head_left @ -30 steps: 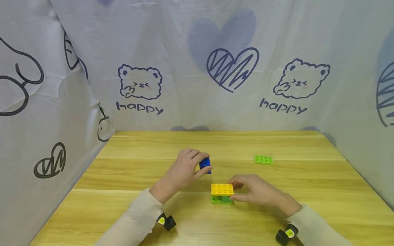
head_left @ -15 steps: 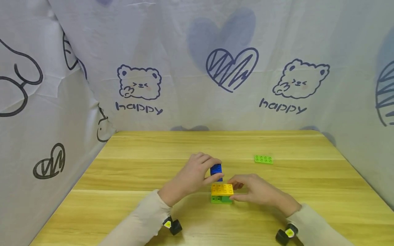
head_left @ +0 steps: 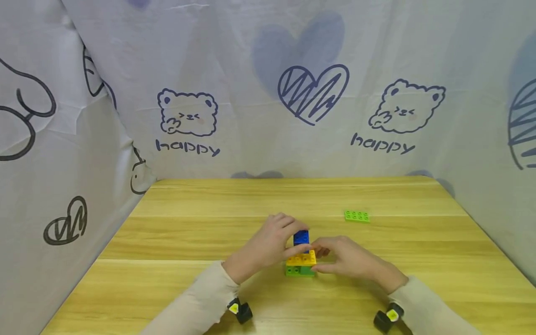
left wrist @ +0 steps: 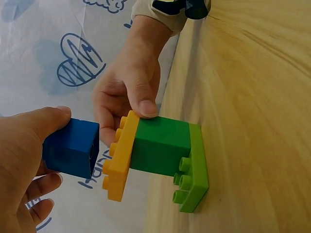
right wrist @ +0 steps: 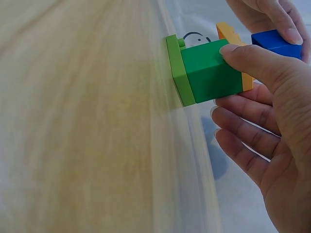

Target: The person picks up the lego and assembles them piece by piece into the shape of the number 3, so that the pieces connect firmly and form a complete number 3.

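My left hand pinches a blue toy building block between thumb and fingers. In the left wrist view, a narrow gap separates it from the studs of a yellow flat block. That yellow piece tops a small stack: a dark green block under its right end, then a light green flat block as the base. Below the yellow piece's other end is open space. My right hand grips the stack's right side, its thumb on the dark green block near the yellow piece.
Another light green flat block lies studs up farther back on the wooden table, right of the stack. A white cloth printed with bears and hearts hangs behind and at both sides. Black wrist devices sit at both cuffs.
My left hand has carried the blue block rightward and toward me, from left of the stack to over the yellow piece. My right hand stays at the stack.
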The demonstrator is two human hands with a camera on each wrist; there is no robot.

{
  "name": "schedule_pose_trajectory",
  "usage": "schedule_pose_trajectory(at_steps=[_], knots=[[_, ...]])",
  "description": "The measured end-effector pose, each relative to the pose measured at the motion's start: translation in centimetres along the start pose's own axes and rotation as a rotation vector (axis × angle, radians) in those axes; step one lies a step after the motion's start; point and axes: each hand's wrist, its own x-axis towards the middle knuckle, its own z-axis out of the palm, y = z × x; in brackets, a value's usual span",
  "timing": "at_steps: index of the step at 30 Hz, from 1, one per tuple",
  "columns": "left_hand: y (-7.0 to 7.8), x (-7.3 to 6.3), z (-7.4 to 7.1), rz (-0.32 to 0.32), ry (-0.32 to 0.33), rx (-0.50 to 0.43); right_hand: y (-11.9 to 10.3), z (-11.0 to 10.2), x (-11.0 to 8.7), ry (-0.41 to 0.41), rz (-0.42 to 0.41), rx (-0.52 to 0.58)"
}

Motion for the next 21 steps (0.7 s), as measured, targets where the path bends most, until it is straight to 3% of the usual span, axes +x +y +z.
schedule_pose_trajectory(at_steps=[5, 12, 21], knots=[[0.2, 0.0, 0.6, 0.026, -0.015, -0.012, 0.2, 0.1, 0.0, 0.017, -0.031, -0.007], [0.5, -0.2, 1.1, 0.007, -0.048, -0.023, 0.1, 0.1, 0.1, 0.027, -0.048, -0.034], [0.7, -0.2, 1.8, 0.012, -0.008, -0.044, 0.1, 0.0, 0.1, 0.021, -0.043, -0.037]])
